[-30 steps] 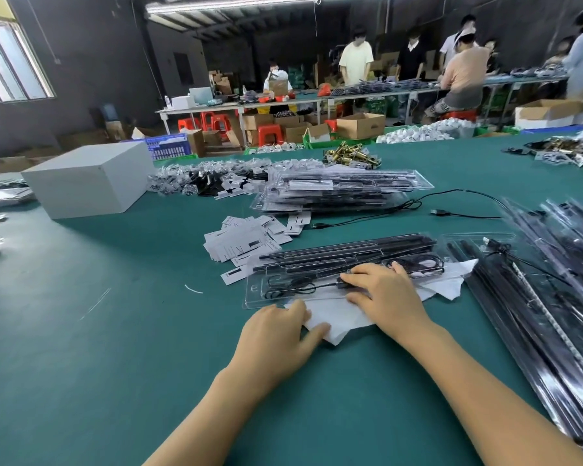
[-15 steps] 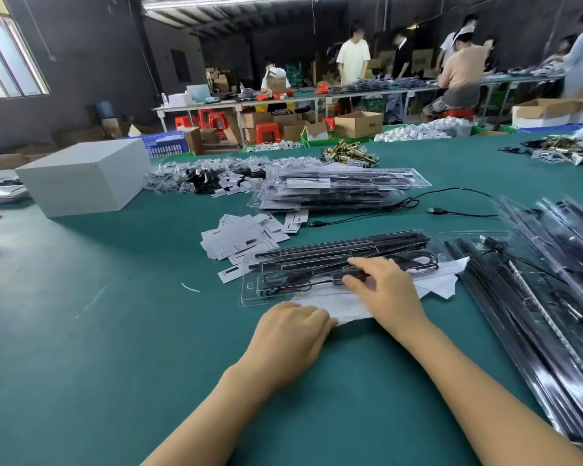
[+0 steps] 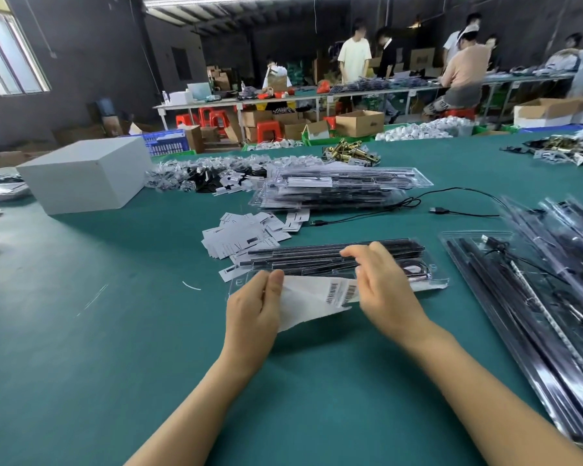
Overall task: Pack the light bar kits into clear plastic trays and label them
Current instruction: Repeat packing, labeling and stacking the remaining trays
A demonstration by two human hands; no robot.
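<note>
A white label sheet [image 3: 312,299], printed with barcodes near its right end, is held raised just above the green bench [image 3: 81,331], at the near edge of a clear plastic tray [image 3: 337,264] in which black light bars [image 3: 334,252] and a coiled cable are seated. The sheet's left end is pinched between the thumb and fingers of the left hand [image 3: 254,302], apparently so that the backing is kept taut. The right hand [image 3: 382,285] is set over the sheet's right end and over the tray, its fingers bent; whether a label is gripped beneath them cannot be told, since that hand is blurred. The tray lies directly beyond both hands, touching or nearly touching the sheet, which probably keeps a peeled label's travel short. Loose printed slips [image 3: 246,237] are scattered just behind the tray's left end, and a stack of filled trays [image 3: 340,188] stands farther back, presumably those finished. More trays with bars [image 3: 535,280] are heaped at the right, well within reach. The labelling step is judged to be in hand for this tray.
</note>
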